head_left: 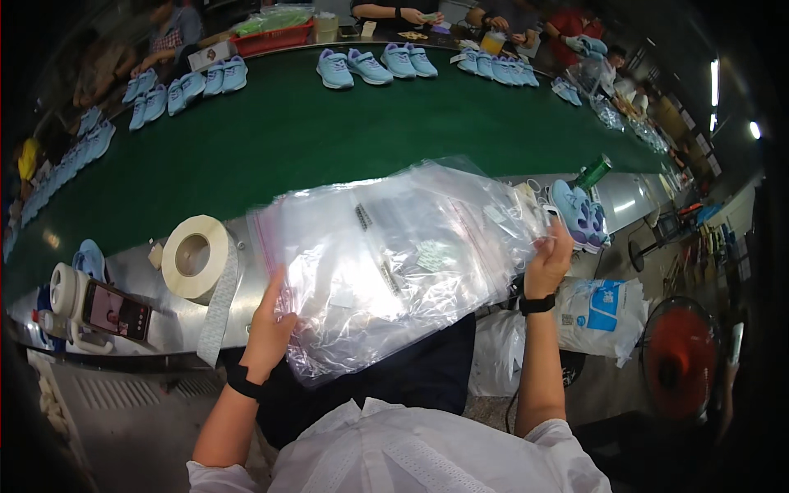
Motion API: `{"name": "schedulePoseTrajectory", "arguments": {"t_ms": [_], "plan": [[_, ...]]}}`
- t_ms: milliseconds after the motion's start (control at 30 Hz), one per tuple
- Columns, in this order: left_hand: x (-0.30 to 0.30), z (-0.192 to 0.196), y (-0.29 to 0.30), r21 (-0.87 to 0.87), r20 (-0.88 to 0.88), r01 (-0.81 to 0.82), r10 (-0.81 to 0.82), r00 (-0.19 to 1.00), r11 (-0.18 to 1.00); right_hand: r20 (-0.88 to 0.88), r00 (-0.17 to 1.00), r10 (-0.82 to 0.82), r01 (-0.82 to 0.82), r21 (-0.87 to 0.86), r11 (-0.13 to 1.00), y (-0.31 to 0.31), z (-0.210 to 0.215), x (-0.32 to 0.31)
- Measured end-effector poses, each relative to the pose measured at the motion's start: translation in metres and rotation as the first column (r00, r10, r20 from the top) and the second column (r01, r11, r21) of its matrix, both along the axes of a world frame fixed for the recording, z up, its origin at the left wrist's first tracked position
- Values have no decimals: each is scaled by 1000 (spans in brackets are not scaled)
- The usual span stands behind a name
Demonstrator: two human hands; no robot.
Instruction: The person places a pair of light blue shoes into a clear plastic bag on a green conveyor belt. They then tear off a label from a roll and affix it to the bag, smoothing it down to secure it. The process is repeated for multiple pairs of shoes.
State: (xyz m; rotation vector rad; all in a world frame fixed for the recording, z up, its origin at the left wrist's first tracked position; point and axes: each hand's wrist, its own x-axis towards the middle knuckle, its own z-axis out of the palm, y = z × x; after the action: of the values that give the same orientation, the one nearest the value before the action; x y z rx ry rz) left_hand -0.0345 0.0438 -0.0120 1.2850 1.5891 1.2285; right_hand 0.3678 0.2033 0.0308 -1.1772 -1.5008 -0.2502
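Observation:
A loose stack of clear plastic bags (pixel 329 263) spreads in front of me, over the near edge of the bench and above my lap. Its surface is crinkled and glossy, with small printed patches and pinkish strips along the sides. My left hand (pixel 269 329) grips the stack's left edge, thumb on top and fingers partly under the plastic. At the right end, my right hand (pixel 551 259) pinches the bags' edge, its fingers curled. Just beyond that hand stands a pair of light blue and purple shoes (pixel 578 215). Left of the bags lies a roll of white stickers (pixel 174 261), its strip hanging over the bench edge.
A green conveyor belt (pixel 246 148) carries pairs of light blue shoes (pixel 368 67). A phone (pixel 115 312) leans against a white jug (pixel 67 287) at left. A green can (pixel 593 171) lies at right. A red fan (pixel 678 357) stands lower right. Several people work across the belt.

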Motion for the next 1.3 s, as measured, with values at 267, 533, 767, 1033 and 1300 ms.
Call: {"name": "schedulePoseTrajectory", "arguments": {"t_ms": [267,533,767,1033,1300], "plan": [[6,20,1,-249,251,113,-48,967,962,540,842,13,61,-120,991,-3,-8,6],[6,23,3,-210,292,104,-39,956,972,-546,835,74,-316,-366,875,19,-6,34],[5,24,2,-262,296,79,2,955,962,204,967,154,-142,-75,987,7,40,-5],[6,24,0,-293,296,70,21,955,954,131,967,-218,252,-385,888,44,-45,99],[6,23,2,-269,312,78,10,950,960,221,927,-303,372,-449,812,33,-43,111]]}}
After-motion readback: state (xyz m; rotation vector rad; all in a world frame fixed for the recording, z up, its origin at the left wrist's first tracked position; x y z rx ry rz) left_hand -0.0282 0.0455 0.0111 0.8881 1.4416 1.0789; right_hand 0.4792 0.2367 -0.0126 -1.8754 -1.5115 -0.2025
